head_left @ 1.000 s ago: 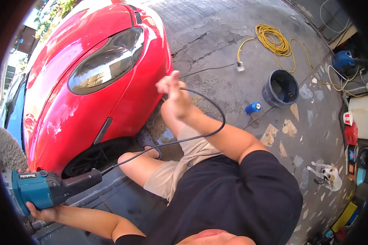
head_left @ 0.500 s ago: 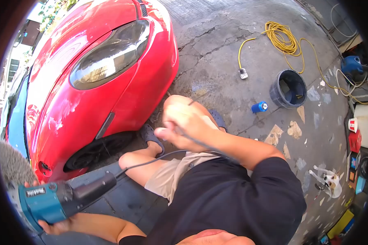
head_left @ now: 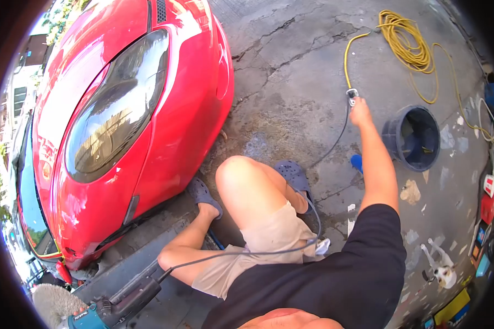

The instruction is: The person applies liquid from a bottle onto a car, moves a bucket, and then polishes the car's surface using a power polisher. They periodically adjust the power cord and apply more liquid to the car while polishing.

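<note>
Reaching out across the cracked concrete to the end of an extension lead.

The person crouches beside the red car [head_left: 164,109], right hand [head_left: 361,112] at full stretch, fingers bunched tight on the end of the black cord [head_left: 335,140] right against the socket [head_left: 352,97] of the yellow extension lead [head_left: 409,46]. It is too small to tell whether the plug is seated. The arm goes long, I'd judge, because the socket lies well apart from the crouch. The cord trails slack over the lap to the polisher [head_left: 107,310], low by the car's nose at the frame's edge; the left hand is out of sight there. A dark bucket [head_left: 400,118] stands just beside the forearm, a blue can [head_left: 357,162] peeks from behind it, and the raised knee and grey clogs [head_left: 293,175] crowd the cord's path.
</note>
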Tool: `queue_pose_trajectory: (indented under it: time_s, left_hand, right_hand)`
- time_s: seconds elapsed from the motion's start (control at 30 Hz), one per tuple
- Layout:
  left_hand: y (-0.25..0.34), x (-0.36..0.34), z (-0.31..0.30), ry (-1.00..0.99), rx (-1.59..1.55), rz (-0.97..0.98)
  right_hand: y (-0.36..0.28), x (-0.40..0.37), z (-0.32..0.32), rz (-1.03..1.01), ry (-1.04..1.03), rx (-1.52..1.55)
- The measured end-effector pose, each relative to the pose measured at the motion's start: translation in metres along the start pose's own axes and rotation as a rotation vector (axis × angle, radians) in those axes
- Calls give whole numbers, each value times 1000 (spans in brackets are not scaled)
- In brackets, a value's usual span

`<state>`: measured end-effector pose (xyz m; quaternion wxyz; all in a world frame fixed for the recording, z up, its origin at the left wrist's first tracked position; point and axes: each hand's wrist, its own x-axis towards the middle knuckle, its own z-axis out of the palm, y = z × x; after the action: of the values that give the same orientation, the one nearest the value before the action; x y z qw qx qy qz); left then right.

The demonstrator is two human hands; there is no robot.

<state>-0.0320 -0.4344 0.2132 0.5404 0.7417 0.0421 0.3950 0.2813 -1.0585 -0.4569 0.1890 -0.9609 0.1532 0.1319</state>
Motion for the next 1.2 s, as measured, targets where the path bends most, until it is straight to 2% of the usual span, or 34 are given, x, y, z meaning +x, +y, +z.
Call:
queue_pose_trajectory:
  time_s: [0.1, 0.2, 0.27, 0.3, 0.4, 0.47, 0.6, 0.63, 0.67, 0.73, 0.83, 0.97, 1.0, 1.03, 1.07, 1.1, 1.13, 1.2]
  left_hand:
    - [-13, 5, 36, 38, 62, -34]
    - [-23, 9, 62, 82, 131, -68]
    - [-28, 13, 72, 97, 163, -89]
    - [-29, 16, 74, 99, 176, -105]
    - [-35, 24, 83, 106, 203, -123]
    - [-32, 27, 88, 114, 207, -120]
    - [-34, 29, 88, 102, 178, -130]
    - [-33, 33, 84, 78, 164, -129]
    - [-32, 37, 81, 48, 147, -124]
    - [-26, 41, 74, -12, 112, -126]
    - [-10, 46, 59, -115, 60, -137]
    - [23, 40, 11, -303, -106, -191]
    - [27, 32, -6, -388, -174, -237]
    - [37, 21, -27, -462, -283, -299]
    - [49, 10, -45, -533, -384, -368]
    - [51, -14, -29, -393, -315, -300]
    - [46, -35, -23, -230, -287, -237]
    - [30, -59, -7, 25, -264, -125]
  right_hand:
    - [19, 64, 20, 59, -40, -55]
    - [45, 95, 56, -192, -7, -186]
    - [27, 97, 48, -6, -55, -111]
    - [20, 91, 46, 97, -82, -81]
    - [14, 65, 57, 129, -111, -224]
    - [8, 17, 67, 203, -58, -49]
    - [-17, -92, 126, 107, -182, -87]
    - [-32, -124, 124, 129, -186, 38]
    - [-30, -151, 137, 88, -48, 99]
    - [-31, -178, 141, 60, 77, 52]
    - [-28, -179, 149, 88, -3, 124]
    - [-26, -164, 129, 113, -230, 40]
    - [-16, -146, 126, 92, -300, 30]
    - [0, -150, 118, -41, -241, 119]
    - [6, -149, 100, -65, -266, 163]
    - [-11, -148, 63, -27, -267, 210]
    - [-27, -151, 28, 60, -196, 385]
    - [-57, -144, 2, -54, 96, 666]
